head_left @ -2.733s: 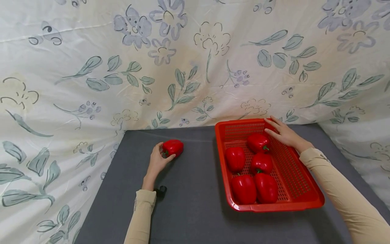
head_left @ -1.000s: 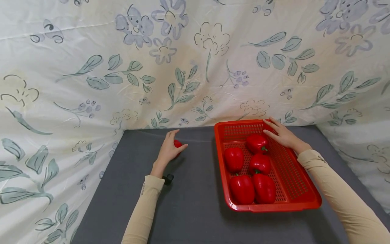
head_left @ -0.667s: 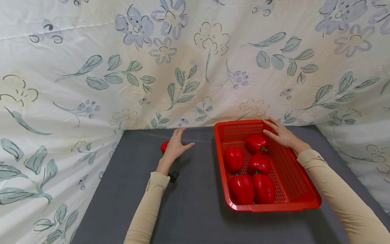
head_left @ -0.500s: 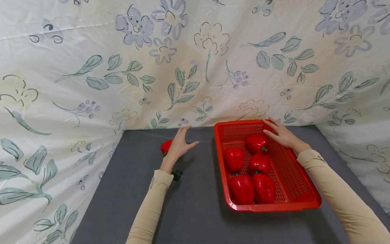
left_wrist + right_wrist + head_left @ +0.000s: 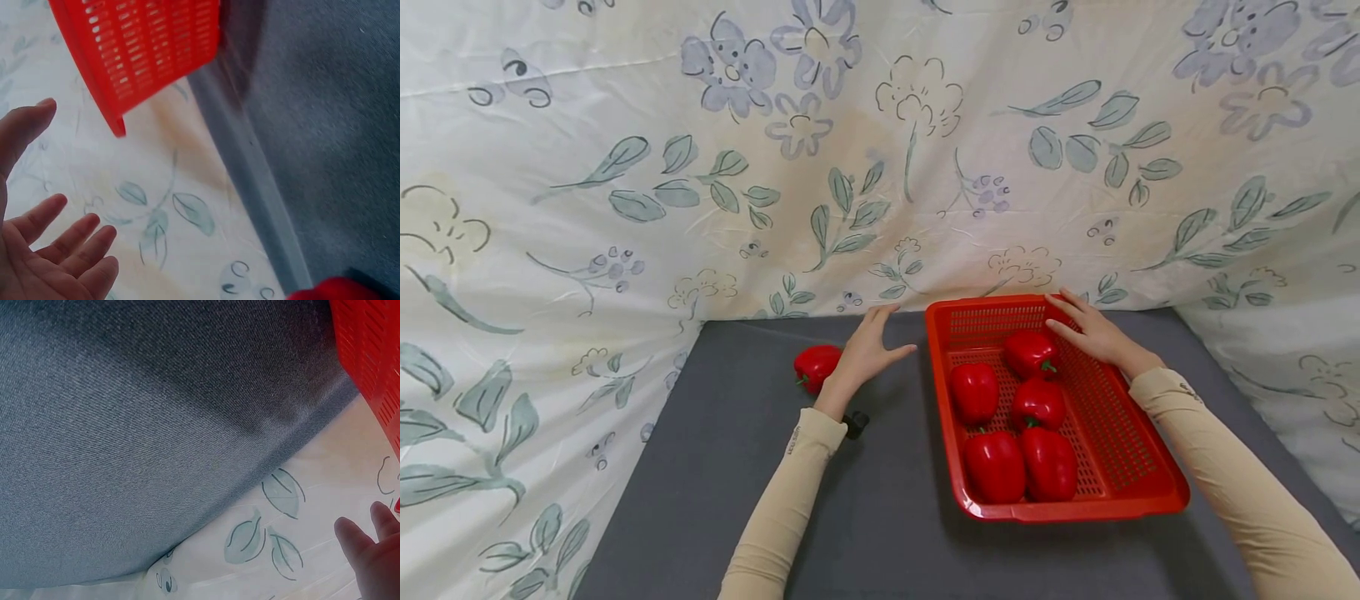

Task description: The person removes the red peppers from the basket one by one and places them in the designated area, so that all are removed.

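A red bell pepper [image 5: 817,367] lies on the dark grey table, its green stem toward the front left. My left hand [image 5: 867,352] is to its right, holding nothing, with thumb and fingers spread apart. In the left wrist view this hand [image 5: 62,250] is apart from the basket [image 5: 150,44]. Several red bell peppers [image 5: 974,393] lie inside the red plastic basket [image 5: 1060,510]. At the basket's back right corner, my right hand [image 5: 1099,333] rests on or over the rim with extended fingers. In the right wrist view only some fingertips [image 5: 353,537] show; their contact with the basket is hidden.
Flowered cloth [image 5: 820,167] hangs behind the table [image 5: 880,533] and along both sides. A small black device [image 5: 856,424] is at the left wrist. Within the basket, the peppers lie mostly to the left, with bare mesh to the right.
My left hand was around the pepper on the table, then came off it and moved right toward the basket. That pepper stays on the table, now uncovered. The right hand has hardly moved.
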`<state>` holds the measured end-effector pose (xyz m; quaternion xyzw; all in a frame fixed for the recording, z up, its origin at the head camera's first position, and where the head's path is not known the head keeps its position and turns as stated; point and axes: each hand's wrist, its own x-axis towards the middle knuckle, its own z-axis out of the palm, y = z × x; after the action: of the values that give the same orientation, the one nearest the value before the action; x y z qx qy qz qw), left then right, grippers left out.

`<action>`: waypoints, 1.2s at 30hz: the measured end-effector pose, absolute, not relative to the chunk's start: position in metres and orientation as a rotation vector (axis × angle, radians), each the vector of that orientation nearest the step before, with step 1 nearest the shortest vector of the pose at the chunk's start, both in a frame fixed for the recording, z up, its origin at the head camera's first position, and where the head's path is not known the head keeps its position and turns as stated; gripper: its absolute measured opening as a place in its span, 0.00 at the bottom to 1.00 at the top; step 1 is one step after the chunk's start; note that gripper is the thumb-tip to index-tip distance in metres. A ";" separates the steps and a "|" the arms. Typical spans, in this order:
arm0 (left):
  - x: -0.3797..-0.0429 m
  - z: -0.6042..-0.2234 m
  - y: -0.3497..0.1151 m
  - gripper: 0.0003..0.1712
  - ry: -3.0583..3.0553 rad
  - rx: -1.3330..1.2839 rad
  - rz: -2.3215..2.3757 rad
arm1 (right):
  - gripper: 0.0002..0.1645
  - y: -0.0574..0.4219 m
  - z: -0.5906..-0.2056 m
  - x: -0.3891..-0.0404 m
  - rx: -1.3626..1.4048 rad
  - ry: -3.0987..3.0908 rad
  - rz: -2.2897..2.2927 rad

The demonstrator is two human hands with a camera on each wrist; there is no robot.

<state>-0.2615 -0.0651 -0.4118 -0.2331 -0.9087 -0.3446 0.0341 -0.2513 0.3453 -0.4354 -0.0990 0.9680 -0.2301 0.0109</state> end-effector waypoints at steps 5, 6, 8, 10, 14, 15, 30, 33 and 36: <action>-0.260 -0.409 -0.054 0.44 -2.800 -0.770 -1.016 | 0.40 0.343 -0.434 -0.251 -0.316 3.021 -0.718; -0.259 -0.409 -0.052 0.44 -2.801 -0.778 -1.011 | 0.40 0.343 -0.433 -0.251 -0.316 3.020 -0.715; -0.259 -0.407 -0.048 0.44 -2.804 -0.797 -1.000 | 0.40 0.342 -0.432 -0.251 -0.325 3.016 -0.715; -0.258 -0.406 -0.044 0.44 -2.800 -0.814 -1.000 | 0.40 0.342 -0.431 -0.250 -0.327 3.016 -0.711; -0.257 -0.404 -0.035 0.43 -2.787 -0.858 -0.996 | 0.40 0.342 -0.431 -0.250 -0.332 3.017 -0.701; -0.257 -0.405 -0.033 0.43 -2.785 -0.867 -0.992 | 0.40 0.342 -0.431 -0.250 -0.330 3.020 -0.699; -0.250 -0.401 -0.003 0.46 -2.831 -1.044 -0.870 | 0.40 0.345 -0.436 -0.252 -0.308 3.026 -0.707; -0.249 -0.403 0.003 0.46 -2.847 -1.084 -0.846 | 0.40 0.346 -0.436 -0.252 -0.313 3.024 -0.707; -0.247 -0.405 0.008 0.46 -2.865 -1.121 -0.825 | 0.41 0.347 -0.437 -0.253 -0.315 3.026 -0.704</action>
<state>-0.2470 0.0078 -0.4047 -0.3519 -0.8993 -0.2588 -0.0220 -0.2526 0.3467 -0.4369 -0.1010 0.9689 -0.2255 0.0095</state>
